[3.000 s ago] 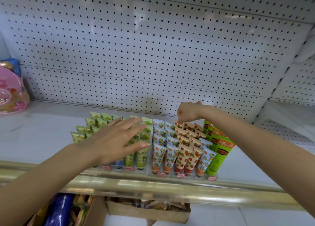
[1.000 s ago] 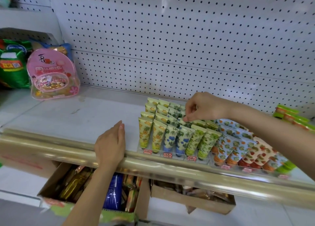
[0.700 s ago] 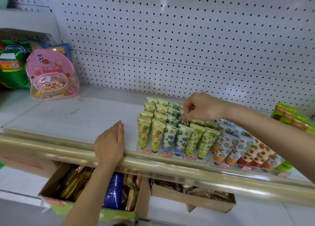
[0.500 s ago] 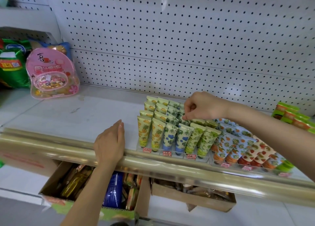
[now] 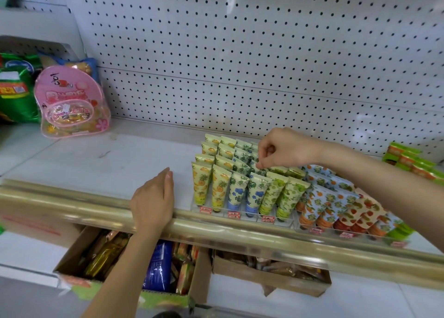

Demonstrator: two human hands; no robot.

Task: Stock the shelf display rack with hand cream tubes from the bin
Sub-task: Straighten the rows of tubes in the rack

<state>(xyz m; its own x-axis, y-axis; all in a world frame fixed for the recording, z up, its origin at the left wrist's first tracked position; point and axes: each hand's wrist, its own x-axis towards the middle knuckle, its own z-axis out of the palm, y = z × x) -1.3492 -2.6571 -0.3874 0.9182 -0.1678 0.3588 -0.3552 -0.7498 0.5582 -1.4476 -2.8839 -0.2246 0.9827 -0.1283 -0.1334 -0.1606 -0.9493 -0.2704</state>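
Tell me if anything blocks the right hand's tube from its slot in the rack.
Nothing visible does. The right hand pinches the top of a tube already down among its neighbours in the rack; the left hand rests on the rail, well clear.

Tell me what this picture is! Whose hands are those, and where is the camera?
There is no robot here: these are a person's two bare hands. The one picture comes from a camera worn on the person's head, looking forward and down, so you see roughly what they see. The left hand rests open on the shelf's golden front rail. The right hand pinches the top of a leafy-patterned hand cream tube in the clear display rack, which holds rows of colourful tubes. Further left on the white shelf sit a pink see-through bag and green packets. Below the shelf are open cardboard boxes with more goods inside.
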